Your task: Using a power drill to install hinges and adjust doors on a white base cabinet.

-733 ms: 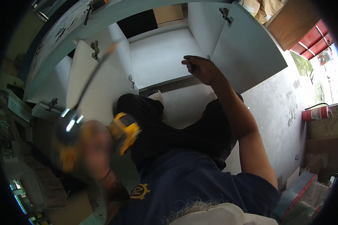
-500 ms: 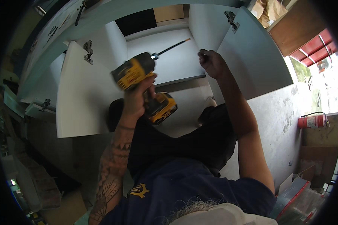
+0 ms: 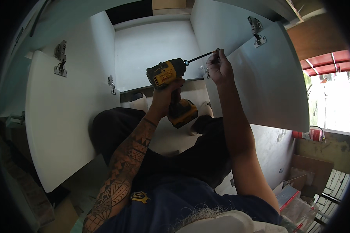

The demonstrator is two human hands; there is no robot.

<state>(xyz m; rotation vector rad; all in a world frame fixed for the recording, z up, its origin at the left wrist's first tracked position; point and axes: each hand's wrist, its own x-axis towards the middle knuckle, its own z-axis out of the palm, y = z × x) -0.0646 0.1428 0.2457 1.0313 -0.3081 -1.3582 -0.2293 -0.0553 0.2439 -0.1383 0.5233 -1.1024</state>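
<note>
My left hand [image 3: 164, 98] grips the handle of a yellow and black cordless impact driver [image 3: 168, 73], with its battery hanging below. A long dark bit [image 3: 200, 58] points up and to the right from the chuck. At the tip of that bit, my right hand [image 3: 221, 69] is closed in a pinch; whatever small thing is between its fingers is too small to name. Both hands are in front of an open white cabinet [image 3: 155, 50]. Its right door [image 3: 274, 83] carries a metal hinge [image 3: 256, 32] near the top, just beyond my right hand.
The left door [image 3: 62, 128] stands wide open, with an upper hinge [image 3: 60, 58] and a lower hinge [image 3: 111, 84]. My dark-trousered knees are close to the cabinet front. A red fire extinguisher [image 3: 312, 134] and plastic-wrapped packages [image 3: 295, 204] are off to the right.
The driver has moved right, bringing its bit tip to my right hand's fingers. My view has shifted closer to the cabinet, and lower hinges now show.
</note>
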